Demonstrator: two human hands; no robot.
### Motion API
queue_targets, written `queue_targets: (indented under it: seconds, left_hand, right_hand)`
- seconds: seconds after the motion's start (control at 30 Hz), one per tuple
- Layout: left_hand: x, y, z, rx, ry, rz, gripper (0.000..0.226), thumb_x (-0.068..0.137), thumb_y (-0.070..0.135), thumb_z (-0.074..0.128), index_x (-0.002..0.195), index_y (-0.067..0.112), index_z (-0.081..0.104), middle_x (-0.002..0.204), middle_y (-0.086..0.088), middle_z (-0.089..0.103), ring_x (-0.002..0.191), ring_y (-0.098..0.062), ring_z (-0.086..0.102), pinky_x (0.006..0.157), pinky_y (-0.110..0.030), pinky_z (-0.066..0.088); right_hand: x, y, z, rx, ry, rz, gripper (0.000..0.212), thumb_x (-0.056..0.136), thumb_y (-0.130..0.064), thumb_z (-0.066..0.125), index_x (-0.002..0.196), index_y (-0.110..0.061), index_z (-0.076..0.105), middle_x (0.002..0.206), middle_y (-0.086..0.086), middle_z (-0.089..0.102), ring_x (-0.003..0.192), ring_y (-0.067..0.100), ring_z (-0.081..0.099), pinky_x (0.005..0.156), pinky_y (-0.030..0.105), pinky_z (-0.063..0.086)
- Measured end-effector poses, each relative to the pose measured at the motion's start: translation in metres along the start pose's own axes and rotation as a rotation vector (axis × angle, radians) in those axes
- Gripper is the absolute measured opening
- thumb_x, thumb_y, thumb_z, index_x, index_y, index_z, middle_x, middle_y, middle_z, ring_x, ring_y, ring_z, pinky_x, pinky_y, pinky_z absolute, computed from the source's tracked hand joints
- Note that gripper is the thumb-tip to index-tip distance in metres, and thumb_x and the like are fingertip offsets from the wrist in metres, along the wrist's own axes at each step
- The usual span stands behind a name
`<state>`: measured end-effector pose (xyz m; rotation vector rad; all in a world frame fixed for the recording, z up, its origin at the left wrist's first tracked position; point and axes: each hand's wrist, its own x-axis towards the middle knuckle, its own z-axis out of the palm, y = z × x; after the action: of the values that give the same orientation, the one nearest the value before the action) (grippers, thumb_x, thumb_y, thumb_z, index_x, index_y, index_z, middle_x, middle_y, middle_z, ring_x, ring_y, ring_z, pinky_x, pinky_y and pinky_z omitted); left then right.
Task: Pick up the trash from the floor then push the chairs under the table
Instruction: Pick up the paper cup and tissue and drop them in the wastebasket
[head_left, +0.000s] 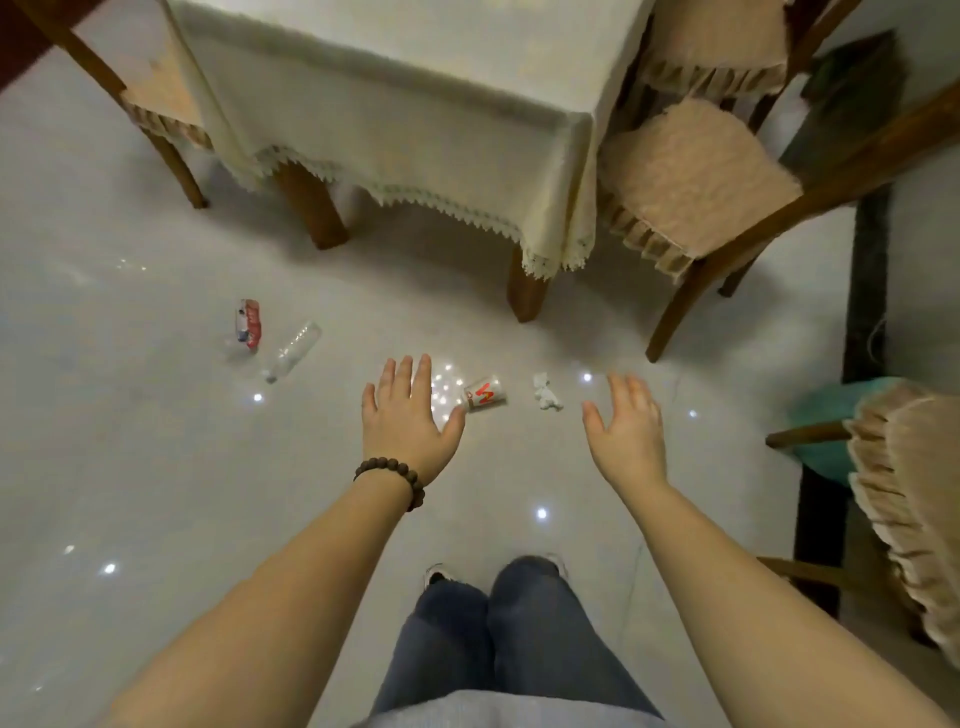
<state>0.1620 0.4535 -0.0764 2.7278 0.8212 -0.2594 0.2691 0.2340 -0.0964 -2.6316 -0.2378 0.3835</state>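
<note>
The table (415, 62) stands at the far side of the floor (130, 467), its cloth (415, 156) hanging over the near edge and the near right corner. One chair (701, 176) stands just beside the table's right side, turned out from it; another chair (717, 47) is behind that one. A third chair (156, 98) stands at the table's left side. A fourth chair (904, 493) is at the right, nearer the person.

On the floor before the table lie a wrapper (248, 322) and, just right of it, a bottle (292, 351). Further right lies a cup (485, 393) on its side, with a crumpled tissue (546, 393) near its right. The left hand (408, 410) is just left of the cup, the right hand (626, 426) right of the tissue.
</note>
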Motion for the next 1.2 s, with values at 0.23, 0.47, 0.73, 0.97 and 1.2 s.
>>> queue_targets:
  seconds: [0.23, 0.47, 0.73, 0.97, 1.2]
  left_hand:
    - [0.078, 0.02, 0.021, 0.035, -0.058, 0.104, 0.075, 0.092, 0.058, 0.035, 0.151, 0.019, 0.013, 0.158, -0.006, 0.017, 0.146, -0.024, 0.007, 0.119, -0.047, 0.009]
    - [0.153, 0.044, 0.056, 0.096, -0.136, 0.121, 0.075, 0.091, 0.059, 0.034, 0.151, 0.019, 0.013, 0.157, -0.006, 0.02, 0.146, -0.024, 0.01, 0.118, -0.045, 0.011]
    - [0.227, 0.028, 0.131, 0.091, -0.25, 0.095, 0.077, 0.09, 0.059, 0.037, 0.151, 0.018, 0.012, 0.157, -0.007, 0.018, 0.146, -0.024, 0.01, 0.118, -0.046, 0.011]
    - [0.303, -0.019, 0.278, 0.075, -0.314, 0.097, 0.081, 0.089, 0.059, 0.042, 0.151, 0.017, 0.012, 0.157, -0.007, 0.019, 0.145, -0.025, 0.015, 0.117, -0.046, 0.014]
    - [0.366, -0.048, 0.483, 0.038, -0.375, 0.14, 0.092, 0.083, 0.06, 0.053, 0.15, 0.016, 0.009, 0.156, -0.008, 0.019, 0.144, -0.025, 0.015, 0.116, -0.043, 0.018]
  right_hand:
    - [0.054, 0.015, 0.024, 0.066, -0.009, 0.081, 0.056, 0.095, -0.034, 0.048, 0.144, -0.013, 0.033, 0.153, 0.013, 0.027, 0.144, 0.026, 0.016, 0.117, 0.038, 0.015]
    - [0.122, 0.04, 0.051, 0.081, -0.094, 0.141, 0.057, 0.095, -0.034, 0.048, 0.146, -0.016, 0.029, 0.155, 0.01, 0.023, 0.145, 0.024, 0.013, 0.118, 0.038, 0.016]
    - [0.18, 0.065, 0.126, 0.055, -0.169, 0.186, 0.057, 0.095, -0.033, 0.05, 0.145, -0.014, 0.03, 0.155, 0.011, 0.025, 0.144, 0.025, 0.015, 0.117, 0.038, 0.016]
    - [0.247, 0.128, 0.263, 0.008, -0.192, 0.19, 0.058, 0.094, -0.034, 0.05, 0.145, -0.014, 0.031, 0.153, 0.012, 0.029, 0.143, 0.027, 0.019, 0.117, 0.041, 0.02]
    - [0.325, 0.224, 0.415, -0.036, -0.212, 0.144, 0.061, 0.093, -0.032, 0.053, 0.146, -0.016, 0.028, 0.155, 0.011, 0.025, 0.144, 0.026, 0.016, 0.117, 0.038, 0.015]
